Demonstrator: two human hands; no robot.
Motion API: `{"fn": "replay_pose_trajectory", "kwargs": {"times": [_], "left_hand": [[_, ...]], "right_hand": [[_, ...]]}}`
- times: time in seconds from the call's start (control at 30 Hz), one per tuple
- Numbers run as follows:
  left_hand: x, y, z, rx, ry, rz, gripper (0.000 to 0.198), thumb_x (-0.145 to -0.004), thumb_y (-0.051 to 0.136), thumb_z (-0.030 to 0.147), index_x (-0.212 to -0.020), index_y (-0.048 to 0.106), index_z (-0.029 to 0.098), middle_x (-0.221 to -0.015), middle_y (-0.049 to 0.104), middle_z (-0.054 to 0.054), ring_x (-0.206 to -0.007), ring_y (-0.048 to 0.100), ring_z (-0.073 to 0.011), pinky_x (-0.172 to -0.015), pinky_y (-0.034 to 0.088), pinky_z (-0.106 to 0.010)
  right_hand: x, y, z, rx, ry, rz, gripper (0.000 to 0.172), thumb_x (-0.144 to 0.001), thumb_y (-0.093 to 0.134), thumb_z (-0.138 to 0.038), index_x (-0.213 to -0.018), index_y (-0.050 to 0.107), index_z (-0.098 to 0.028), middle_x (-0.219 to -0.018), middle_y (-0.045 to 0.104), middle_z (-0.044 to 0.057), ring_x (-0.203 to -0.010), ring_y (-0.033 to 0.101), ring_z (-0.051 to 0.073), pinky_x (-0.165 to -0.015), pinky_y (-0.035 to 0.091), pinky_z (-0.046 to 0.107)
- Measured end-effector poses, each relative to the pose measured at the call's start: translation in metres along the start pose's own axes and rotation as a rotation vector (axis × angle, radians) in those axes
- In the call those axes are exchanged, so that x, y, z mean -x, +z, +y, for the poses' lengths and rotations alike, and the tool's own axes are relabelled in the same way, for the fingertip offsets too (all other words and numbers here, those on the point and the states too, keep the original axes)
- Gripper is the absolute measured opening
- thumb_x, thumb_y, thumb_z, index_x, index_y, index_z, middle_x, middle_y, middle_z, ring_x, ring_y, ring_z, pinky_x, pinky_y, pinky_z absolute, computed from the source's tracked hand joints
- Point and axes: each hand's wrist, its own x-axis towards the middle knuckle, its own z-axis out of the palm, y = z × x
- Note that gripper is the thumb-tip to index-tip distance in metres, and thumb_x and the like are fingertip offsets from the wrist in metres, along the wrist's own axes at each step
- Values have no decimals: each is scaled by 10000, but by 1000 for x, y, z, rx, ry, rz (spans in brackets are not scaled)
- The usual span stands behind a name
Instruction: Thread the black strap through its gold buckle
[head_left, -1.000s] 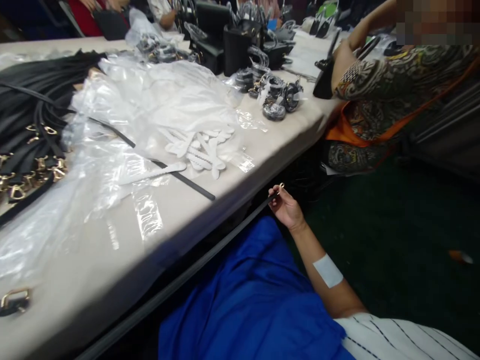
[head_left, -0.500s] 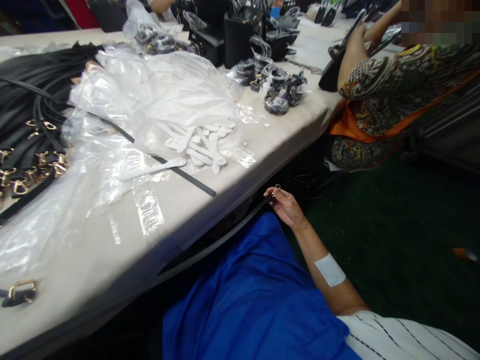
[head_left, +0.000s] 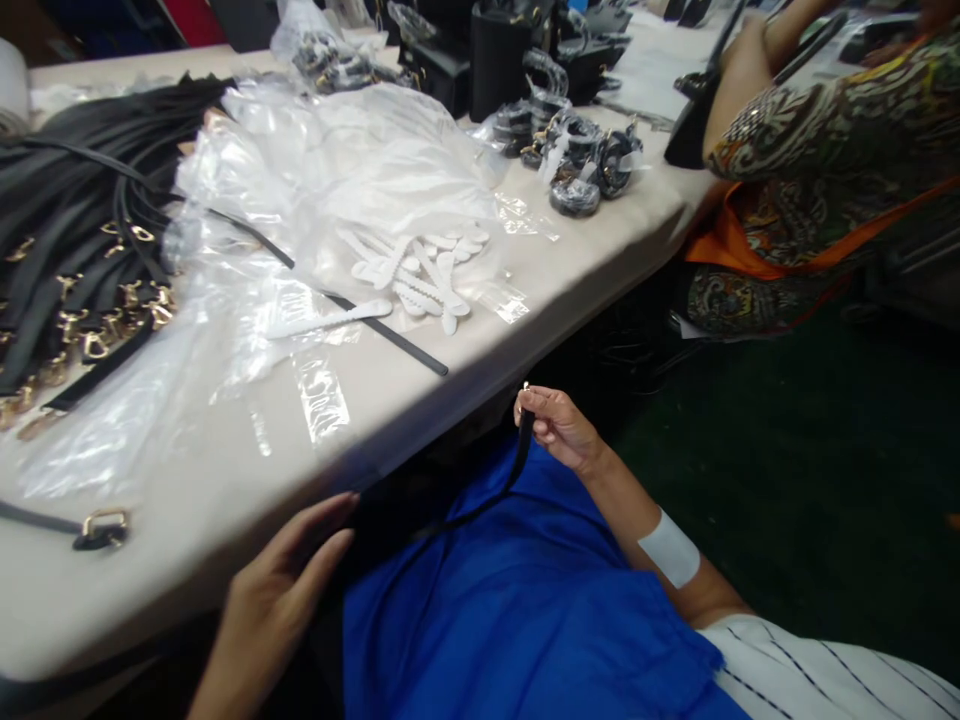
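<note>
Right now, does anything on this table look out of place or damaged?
One black strap lies slantwise among the clear plastic, its end near the table edge, unlike the bunched straps; white strips lie jumbled beside it. No damage shows.

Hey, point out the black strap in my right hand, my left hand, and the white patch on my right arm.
Black strap (head_left: pixel 521 455): head view, its hanging length below the right hand (head_left: pixel 559 425).
Left hand (head_left: pixel 271 588): head view, middle of the hand.
White patch (head_left: pixel 670 549): head view, middle of its surface.
</note>
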Motion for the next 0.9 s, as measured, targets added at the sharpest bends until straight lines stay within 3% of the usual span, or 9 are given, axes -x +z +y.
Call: {"fn": "replay_pose_trajectory", "kwargs": {"times": [0.13,0.2,0.27,0.37,0.47,0.53,0.63,0.77,0.9], "left_hand": [[-19,72,49,310,137,-404,482,-857,637,425,-1285,558,217,-1324,602,-78,-1240,537,-265,-1076,408,-378],[-23,91,65,444,144,-545,321,-943,506,395,-1126,633,165,-1139,698,-106,-1088,628,-254,-991,461,-375],[-22,94,72,629,46,-558,305,-982,425,374,-994,621,141,-896,741,-102,-867,684,-231,-866,509,-369],[-20,78,73,972,-70,-397,258,-992,411,351,-922,555,149,-699,700,-60,-669,663,-195,-749,528,-359],[-23,62,72,1191,-52,-227,249,-1002,389,303,-892,556,156,-626,631,-20,-595,608,-146,-682,522,-307],[-28,52,70,1277,-49,-135,255,-1004,385,282,-884,571,155,-615,597,-4,-552,562,-113,-626,505,-256],[-33,30,61,1364,-21,60,275,-1002,396,278,-865,590,139,-595,555,10,-506,509,-85,-568,488,-213],[-22,-28,33,1413,78,449,409,-1037,239,282,-820,554,138,-665,591,6,-499,504,-60,-558,497,-194],[15,-93,-8,1296,54,747,437,-1052,104,275,-815,457,179,-707,625,107,-494,500,1,-632,494,-107]], "right_hand": [[1,42,8,16,75,-196,341,-688,829,-392,-681,630,-115,-632,623,11,-383,373,8,-299,248,102],[-4,55,11,29,68,-270,315,-719,812,-380,-692,631,-124,-635,627,7,-383,377,13,-307,266,111],[-11,60,16,11,43,-289,303,-738,800,-398,-736,655,-131,-683,645,14,-433,450,29,-357,347,113],[-15,60,31,-46,31,-355,404,-789,735,-495,-1002,691,-155,-961,682,70,-761,635,113,-642,531,171],[-2,67,59,-46,116,-621,569,-793,702,-564,-1201,622,-176,-1106,646,83,-997,616,183,-907,501,294],[13,76,80,20,195,-858,560,-767,740,-535,-1182,634,-175,-1060,653,64,-994,611,194,-962,461,334],[30,84,94,176,335,-1068,436,-796,728,-485,-1061,684,-142,-876,670,43,-840,627,166,-847,485,295],[19,64,68,293,332,-902,367,-845,670,-476,-852,675,-110,-611,566,-17,-559,518,91,-592,431,207],[1,20,11,614,209,-800,297,-852,673,-420,-811,673,-127,-590,518,-26,-524,440,83,-507,333,202]]}}
